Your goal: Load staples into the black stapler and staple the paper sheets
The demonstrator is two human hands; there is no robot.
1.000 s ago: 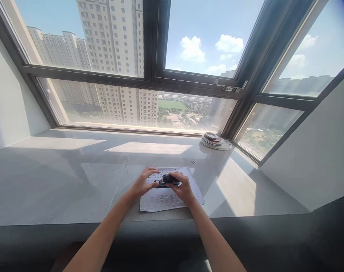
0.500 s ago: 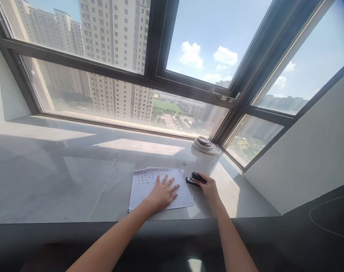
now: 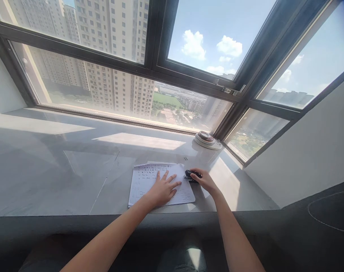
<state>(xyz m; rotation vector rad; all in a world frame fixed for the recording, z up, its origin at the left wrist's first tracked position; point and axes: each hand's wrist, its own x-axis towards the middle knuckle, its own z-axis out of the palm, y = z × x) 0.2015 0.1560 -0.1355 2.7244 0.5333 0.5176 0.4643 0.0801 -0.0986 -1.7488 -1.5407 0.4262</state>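
My left hand (image 3: 164,189) lies flat with spread fingers on a stack of white paper (image 3: 142,189) that has handwriting on its top sheet. A black stapler (image 3: 193,173) is in my right hand (image 3: 205,180), whose fingers wrap over its top. The stapler's front end is at the right edge of the paper; I cannot tell whether paper sits between its jaws. Just beyond the stapler lie small metallic strips (image 3: 185,158), which look like staples.
The paper rests on a grey-white stone windowsill (image 3: 61,181) with a front edge close to me. A stack of round plates or mats (image 3: 206,139) stands in the far right corner. Dark window frames (image 3: 118,62) rise behind, and a white wall (image 3: 299,151) slants at the right.
My right hand has moved the stapler slightly left, up to the right edge of the paper. My left hand stays pressed on the sheets. The view has shifted a little.
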